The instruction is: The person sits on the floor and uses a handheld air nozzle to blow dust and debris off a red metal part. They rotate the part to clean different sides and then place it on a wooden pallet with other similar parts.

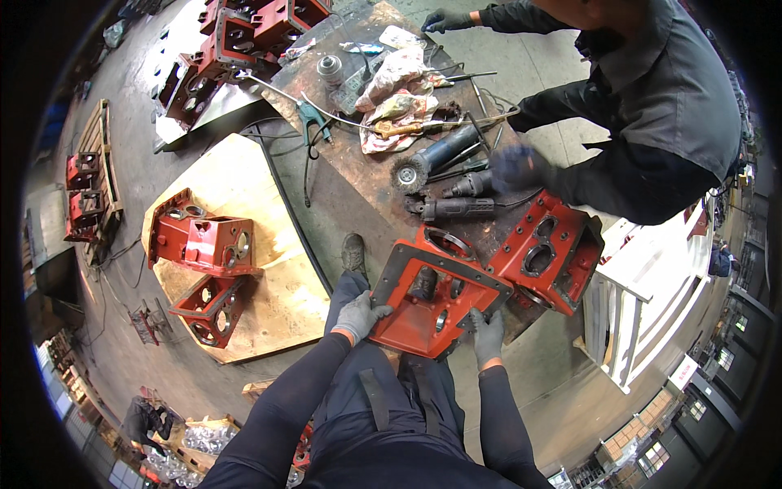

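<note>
Tilted at the near edge of the workbench is a red metal housing (405,316), a box-like casting with a dark machined rim and round bores. My gloved left hand (359,316) is closed on its left rim, thumb on the inner side. On the lower right edge of the same casting, my gloved right hand (489,336) grips with fingers partly hidden behind it. A second red housing (536,259) with round openings stands just to the right, close against the first. Whether the held housing still rests on the bench is hard to see.
Angle grinders (460,209), a wire-brush grinder (409,174), rags (399,98) and a spray can (329,68) lie on the workbench (362,175). A co-worker (652,106) reaches over from the right. More red castings (220,236) sit on a plywood board (277,314) at left. White rails (627,326) stand right.
</note>
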The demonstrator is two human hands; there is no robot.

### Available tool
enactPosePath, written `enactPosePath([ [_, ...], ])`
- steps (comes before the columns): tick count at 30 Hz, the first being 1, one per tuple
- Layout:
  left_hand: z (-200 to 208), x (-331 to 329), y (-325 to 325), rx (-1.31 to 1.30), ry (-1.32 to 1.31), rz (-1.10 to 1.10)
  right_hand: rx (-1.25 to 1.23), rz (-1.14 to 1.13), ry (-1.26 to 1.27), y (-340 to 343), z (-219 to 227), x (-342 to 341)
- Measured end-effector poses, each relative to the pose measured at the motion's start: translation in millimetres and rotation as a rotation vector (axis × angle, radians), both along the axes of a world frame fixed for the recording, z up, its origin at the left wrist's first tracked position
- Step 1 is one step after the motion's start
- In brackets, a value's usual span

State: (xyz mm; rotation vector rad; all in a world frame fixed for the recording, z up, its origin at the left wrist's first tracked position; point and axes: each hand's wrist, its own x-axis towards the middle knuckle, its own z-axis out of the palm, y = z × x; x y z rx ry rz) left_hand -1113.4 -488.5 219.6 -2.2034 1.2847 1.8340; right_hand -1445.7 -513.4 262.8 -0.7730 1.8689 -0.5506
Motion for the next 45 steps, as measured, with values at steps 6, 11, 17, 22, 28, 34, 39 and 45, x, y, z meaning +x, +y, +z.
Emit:
enactPosePath([
  [6, -5, 0, 4, -0.020, -0.007, -0.008, 0.005, -0.003, 0.009, -2, 0, 1],
  [11, 3, 0, -2, 0.004, 0.007, 0.000, -0.009, 0.000, -0.018, 1, -5, -4],
  [17, 4, 1, -3, 0.029, -0.002, -0.019, -0.019, 0.011, -0.055, -2, -1, -1],
  [22, -4, -1, 2, 0.000, -0.038, -0.029, -0.018, -0.019, -0.077, 1, -5, -4],
  [28, -6, 0, 3, 0.011, -0.024, -0.019, -0.035, -0.002, -0.076, 0, -5, -5],
  [34, -1, 1, -2, 0.036, -0.007, -0.015, -0.001, 0.001, -0.068, -1, -3, -4],
  [39, -6, 0, 5, -0.037, -0.011, 0.003, -0.004, -0.010, -0.089, -1, -3, -4],
  [45, 6, -1, -8, -0.006, -0.012, -0.016, 0.014, -0.008, -0.101, -1, -4, -6],
])
